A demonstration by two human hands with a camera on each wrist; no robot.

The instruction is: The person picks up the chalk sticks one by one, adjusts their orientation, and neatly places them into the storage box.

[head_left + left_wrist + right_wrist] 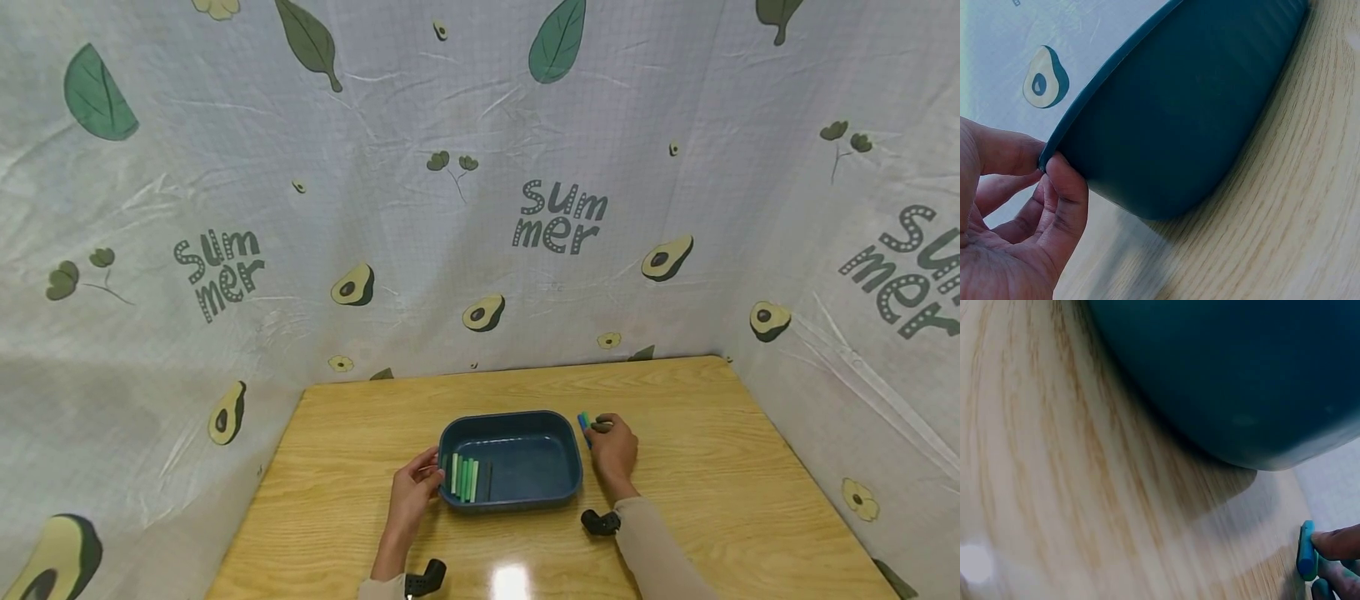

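Note:
A dark blue tray sits in the middle of the wooden table, with several green sticks and a dark one lying at its left end. My left hand pinches the tray's left rim between thumb and fingers. My right hand rests on the table just right of the tray, its fingertips pinching a few blue and green sticks. A blue stick shows at a fingertip in the right wrist view.
Printed fabric walls with leaves and avocados close in the table on the back and both sides. Bare wood lies to the left, right and front of the tray. A glare spot shines near the front edge.

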